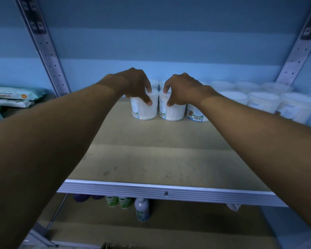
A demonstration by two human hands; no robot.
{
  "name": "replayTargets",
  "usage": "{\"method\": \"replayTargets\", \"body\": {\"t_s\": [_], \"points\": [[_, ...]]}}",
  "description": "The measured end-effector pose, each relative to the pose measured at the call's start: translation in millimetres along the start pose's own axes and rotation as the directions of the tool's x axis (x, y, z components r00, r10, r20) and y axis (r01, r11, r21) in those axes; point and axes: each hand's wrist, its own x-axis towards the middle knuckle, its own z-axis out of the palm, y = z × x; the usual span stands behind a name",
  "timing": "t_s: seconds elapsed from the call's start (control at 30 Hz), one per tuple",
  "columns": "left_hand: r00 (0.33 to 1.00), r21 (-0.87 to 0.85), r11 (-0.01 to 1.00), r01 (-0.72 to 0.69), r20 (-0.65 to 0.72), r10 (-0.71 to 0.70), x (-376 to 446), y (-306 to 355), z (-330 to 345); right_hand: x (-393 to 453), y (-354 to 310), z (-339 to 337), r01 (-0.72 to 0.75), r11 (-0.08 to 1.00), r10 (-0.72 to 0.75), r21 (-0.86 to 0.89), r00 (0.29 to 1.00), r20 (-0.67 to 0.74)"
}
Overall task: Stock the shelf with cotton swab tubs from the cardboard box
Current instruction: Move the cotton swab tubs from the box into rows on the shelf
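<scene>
Reaching deep over the shelf (151, 159), both arms stretch toward the back wall, each hand on a tub. The left hand (133, 83) curls over the lid of the left tub (144, 109), thumb pressed on its front and fingers wrapped behind — closed on it. The right hand (183, 88) grips the right tub (172, 110) the same way, thumb on the front wall, fingers over the top. The two tubs stand upright, touching side by side, on the shelf board.

Each tub is a clear round cylinder packed with white cotton swabs standing on end, giving the walls a fine ribbed look; a barcode label sits low on each. A third tub (196, 115), with a cartoon label, stands just beside the right one, partly hidden by the wrist. More tubs (262, 102) run in rows toward the right upright, blurred.

The board is matte tan fibreboard, scuffed, edged with a ribbed metal rail (165, 192). Perforated metal uprights (50, 56) flank the bay. Soft packs (14, 95) lie beyond the left upright; bottles (142, 209) stand on the lower shelf.
</scene>
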Motion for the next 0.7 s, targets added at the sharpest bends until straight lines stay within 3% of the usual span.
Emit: {"method": "replayTargets", "body": {"t_s": [0.47,0.7], "points": [[0.999,0.007,0.999,-0.034,-0.040,0.034,-4.4,0.4,2.7,1.1,0.4,0.6,-0.039,0.998,0.039,0.046,0.999,0.000],[0.999,0.078,0.997,-0.021,-0.045,0.025,-5.2,17.4,-1.6,-15.7,34.7,-9.9,0.000,0.976,0.015,0.218,0.998,-0.067]]}}
